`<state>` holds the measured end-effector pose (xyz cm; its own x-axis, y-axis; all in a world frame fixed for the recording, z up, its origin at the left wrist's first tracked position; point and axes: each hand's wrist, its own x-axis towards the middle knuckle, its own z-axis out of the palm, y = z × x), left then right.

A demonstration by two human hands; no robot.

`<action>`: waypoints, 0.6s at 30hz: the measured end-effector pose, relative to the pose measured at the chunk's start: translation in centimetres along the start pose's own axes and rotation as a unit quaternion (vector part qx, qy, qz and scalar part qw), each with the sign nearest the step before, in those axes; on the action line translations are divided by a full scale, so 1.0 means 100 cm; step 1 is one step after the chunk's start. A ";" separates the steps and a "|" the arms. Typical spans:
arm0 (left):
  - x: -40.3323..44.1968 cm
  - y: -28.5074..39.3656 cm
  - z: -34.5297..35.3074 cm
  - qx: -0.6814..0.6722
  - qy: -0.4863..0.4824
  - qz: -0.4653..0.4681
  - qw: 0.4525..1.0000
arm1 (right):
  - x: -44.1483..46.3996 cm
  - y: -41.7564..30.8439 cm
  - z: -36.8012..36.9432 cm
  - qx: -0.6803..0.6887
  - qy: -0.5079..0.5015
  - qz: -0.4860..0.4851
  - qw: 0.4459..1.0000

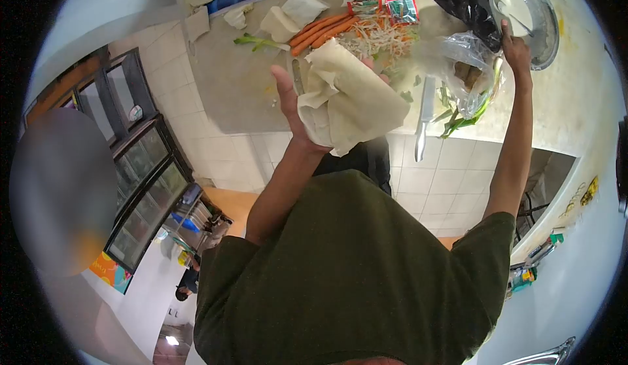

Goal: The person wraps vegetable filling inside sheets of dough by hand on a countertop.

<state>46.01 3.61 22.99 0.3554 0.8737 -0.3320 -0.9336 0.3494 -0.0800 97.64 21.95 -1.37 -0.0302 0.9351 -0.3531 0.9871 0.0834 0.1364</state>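
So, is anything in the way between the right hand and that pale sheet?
Along the counter, yes: a clear plastic bag, spring onions and a knife lie between the right hand and the pale sheet on the left hand. The sheet looks raised, so a lifted hand could probably pass over them.

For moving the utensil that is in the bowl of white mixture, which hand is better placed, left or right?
Probably the right hand: it is at the rim of the bowl, close to the utensil. The left hand is farther away, with a pale sheet lying over it.
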 end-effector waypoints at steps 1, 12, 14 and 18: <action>-0.005 0.000 0.001 -0.016 0.015 0.000 1.000 | -0.002 0.003 -0.002 -0.015 0.004 -0.043 0.999; -0.018 0.004 -0.020 -0.019 0.132 0.022 0.991 | 0.010 0.012 -0.003 0.039 -0.009 -0.093 0.995; -0.026 0.010 -0.026 -0.026 0.103 0.017 0.994 | -0.002 -0.014 -0.041 0.194 -0.065 -0.002 0.979; -0.041 0.020 -0.030 -0.001 0.108 0.029 0.994 | 0.018 -0.013 -0.038 0.289 -0.128 0.122 0.941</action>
<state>42.52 -0.24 21.39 0.2828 0.7992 -0.5303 -0.9525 0.2992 -0.0569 95.70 24.83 1.38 0.1745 0.7827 -0.5975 0.8825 -0.3935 -0.2577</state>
